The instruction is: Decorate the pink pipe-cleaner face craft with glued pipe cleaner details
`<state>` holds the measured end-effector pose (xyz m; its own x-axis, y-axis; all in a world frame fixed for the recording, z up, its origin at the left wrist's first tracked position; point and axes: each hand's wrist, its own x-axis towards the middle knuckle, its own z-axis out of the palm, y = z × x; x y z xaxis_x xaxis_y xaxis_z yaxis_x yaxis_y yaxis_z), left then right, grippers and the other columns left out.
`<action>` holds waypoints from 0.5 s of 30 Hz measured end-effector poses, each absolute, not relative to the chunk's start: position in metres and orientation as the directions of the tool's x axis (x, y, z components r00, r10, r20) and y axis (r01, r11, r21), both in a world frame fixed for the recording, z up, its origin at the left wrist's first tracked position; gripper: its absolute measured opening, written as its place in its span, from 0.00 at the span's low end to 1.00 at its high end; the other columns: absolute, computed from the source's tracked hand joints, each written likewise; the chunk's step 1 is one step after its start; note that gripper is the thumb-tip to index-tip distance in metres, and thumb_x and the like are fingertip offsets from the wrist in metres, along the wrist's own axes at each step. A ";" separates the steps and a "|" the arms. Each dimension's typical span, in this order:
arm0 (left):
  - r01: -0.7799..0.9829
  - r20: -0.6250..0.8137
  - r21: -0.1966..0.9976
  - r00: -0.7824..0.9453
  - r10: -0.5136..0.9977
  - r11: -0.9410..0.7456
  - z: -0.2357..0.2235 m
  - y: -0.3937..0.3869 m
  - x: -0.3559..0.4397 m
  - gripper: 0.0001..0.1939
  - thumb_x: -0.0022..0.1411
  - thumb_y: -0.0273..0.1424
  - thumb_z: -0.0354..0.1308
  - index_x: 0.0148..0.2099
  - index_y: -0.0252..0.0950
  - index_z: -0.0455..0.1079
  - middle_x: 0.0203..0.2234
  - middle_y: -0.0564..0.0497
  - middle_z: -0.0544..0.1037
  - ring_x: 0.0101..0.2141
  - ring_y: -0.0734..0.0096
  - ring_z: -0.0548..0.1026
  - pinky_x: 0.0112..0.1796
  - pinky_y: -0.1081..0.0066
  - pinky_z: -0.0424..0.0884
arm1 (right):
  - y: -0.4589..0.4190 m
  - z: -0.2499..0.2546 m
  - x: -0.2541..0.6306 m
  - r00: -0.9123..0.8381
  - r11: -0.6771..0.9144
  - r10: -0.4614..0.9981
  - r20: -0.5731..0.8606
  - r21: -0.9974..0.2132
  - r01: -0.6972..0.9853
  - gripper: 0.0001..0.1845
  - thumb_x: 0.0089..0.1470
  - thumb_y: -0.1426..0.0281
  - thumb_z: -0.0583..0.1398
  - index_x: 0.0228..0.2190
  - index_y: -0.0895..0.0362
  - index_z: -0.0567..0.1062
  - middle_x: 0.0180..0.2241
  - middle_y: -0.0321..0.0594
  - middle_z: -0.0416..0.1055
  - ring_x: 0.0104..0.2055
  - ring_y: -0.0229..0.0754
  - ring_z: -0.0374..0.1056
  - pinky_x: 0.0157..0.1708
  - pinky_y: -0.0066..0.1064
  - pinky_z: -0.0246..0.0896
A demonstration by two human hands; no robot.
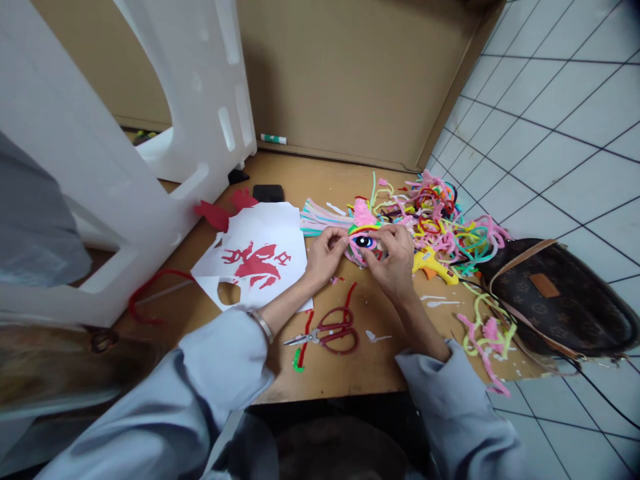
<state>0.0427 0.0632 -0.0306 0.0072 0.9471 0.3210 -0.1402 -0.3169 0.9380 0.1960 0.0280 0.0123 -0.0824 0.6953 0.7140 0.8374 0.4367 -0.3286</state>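
Between my hands is a colourful craft piece (364,212) made of bent fuzzy pipe cleaners, with a large blue-and-black eye (363,241) in its middle. My left hand (326,253) pinches the piece's left edge with thumb and fingertips. From the right, my right hand (393,257) grips its other edge, thumb low beside the eye and fingers over the top. Red-handled scissors (330,333) lie below on the table, across red pipe cleaners with a green tip. A yellow glue gun (435,265) rests just right of my right hand.
Left of my hands lies white paper (285,227) with red cutouts. Tangled pipe cleaners (440,207) heap at the right back, near a brown handbag (565,293). A black phone (269,193), a white plastic frame (200,87) and a cardboard wall (350,80) stand behind.
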 end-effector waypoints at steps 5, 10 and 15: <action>-0.149 0.339 0.931 0.017 0.941 -0.333 -0.031 0.065 0.043 0.11 0.61 0.39 0.61 0.36 0.36 0.69 0.32 0.51 0.76 0.32 0.71 0.72 0.38 0.71 0.69 | 0.028 0.012 0.195 -0.077 0.427 0.691 0.719 -0.320 0.846 0.08 0.54 0.66 0.64 0.38 0.53 0.78 0.40 0.43 0.69 0.45 0.50 0.66 0.47 0.43 0.61; -0.160 0.339 0.930 0.015 0.941 -0.332 -0.033 0.065 0.043 0.10 0.62 0.38 0.60 0.37 0.36 0.69 0.31 0.52 0.75 0.32 0.71 0.72 0.39 0.71 0.69 | 0.028 0.012 0.195 -0.088 0.423 0.675 0.733 -0.286 0.860 0.08 0.53 0.67 0.64 0.37 0.53 0.77 0.40 0.43 0.69 0.45 0.50 0.66 0.46 0.43 0.61; -0.197 0.316 0.929 -0.008 0.949 -0.312 -0.032 0.065 0.042 0.09 0.64 0.37 0.58 0.40 0.37 0.71 0.36 0.50 0.77 0.38 0.68 0.73 0.44 0.70 0.68 | 0.027 0.012 0.196 -0.086 0.425 0.673 0.734 -0.289 0.858 0.08 0.51 0.68 0.63 0.36 0.53 0.76 0.39 0.43 0.68 0.45 0.51 0.65 0.45 0.43 0.61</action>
<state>0.0420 0.0645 -0.0319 -0.0080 0.9486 0.3163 -0.1975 -0.3115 0.9295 0.1955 0.0272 0.0124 -0.0857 0.6732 0.7345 0.8579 0.4248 -0.2892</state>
